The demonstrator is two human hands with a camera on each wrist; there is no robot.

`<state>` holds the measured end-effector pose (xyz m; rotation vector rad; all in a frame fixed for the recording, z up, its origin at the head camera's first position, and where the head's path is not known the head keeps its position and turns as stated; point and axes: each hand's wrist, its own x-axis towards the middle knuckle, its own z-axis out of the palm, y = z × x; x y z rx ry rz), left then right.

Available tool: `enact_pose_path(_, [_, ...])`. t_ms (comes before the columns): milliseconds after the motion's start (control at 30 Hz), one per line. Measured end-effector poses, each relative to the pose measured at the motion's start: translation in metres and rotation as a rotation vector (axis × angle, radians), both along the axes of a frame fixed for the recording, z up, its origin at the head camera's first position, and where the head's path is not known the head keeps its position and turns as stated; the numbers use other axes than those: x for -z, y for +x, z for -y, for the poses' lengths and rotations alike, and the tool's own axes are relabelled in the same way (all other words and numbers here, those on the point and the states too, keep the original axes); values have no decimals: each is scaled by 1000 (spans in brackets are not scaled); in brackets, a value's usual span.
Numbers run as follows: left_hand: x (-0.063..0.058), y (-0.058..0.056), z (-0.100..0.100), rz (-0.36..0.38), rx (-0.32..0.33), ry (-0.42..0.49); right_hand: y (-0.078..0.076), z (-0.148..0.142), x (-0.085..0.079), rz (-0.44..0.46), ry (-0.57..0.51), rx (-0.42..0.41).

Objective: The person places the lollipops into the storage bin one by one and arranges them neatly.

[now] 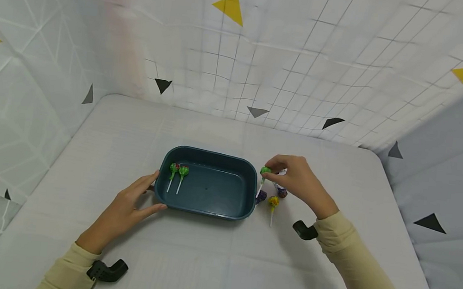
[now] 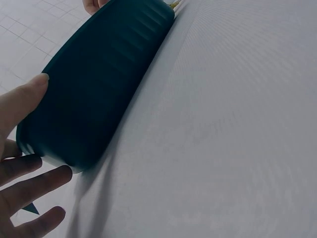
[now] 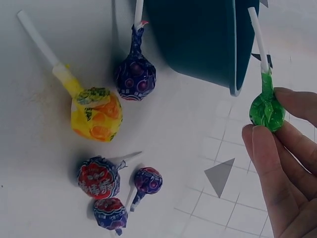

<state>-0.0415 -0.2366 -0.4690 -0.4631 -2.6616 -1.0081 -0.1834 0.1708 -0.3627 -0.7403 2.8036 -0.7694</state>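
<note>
A dark teal plastic basin [image 1: 204,211] stands on the table, with two green-wrapped lollipops [image 1: 183,171] lying at its left end. My left hand [image 1: 126,209] holds the basin's near left corner, thumb on the near side and fingers at the left end. In the left wrist view the thumb [image 2: 29,96] presses the rim and some fingers stand apart from the wall. Just right of the basin, my right hand [image 1: 295,178] pinches a green lollipop [image 3: 267,111] by its wrapped head, stick hanging down in the head view.
Beside the basin's right end lie a yellow lollipop [image 3: 96,116], a purple lollipop [image 3: 136,79] close to the wall, and more red and purple lollipops [image 3: 99,178] beneath the right hand. A white cloth [image 1: 203,263] covers the table. Patterned hangings [image 1: 286,52] enclose the back and sides.
</note>
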Motion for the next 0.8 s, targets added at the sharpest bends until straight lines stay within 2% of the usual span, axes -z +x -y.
enact_pose_path(800, [0, 0, 0, 2, 7, 11, 0, 30, -4, 55, -18, -88])
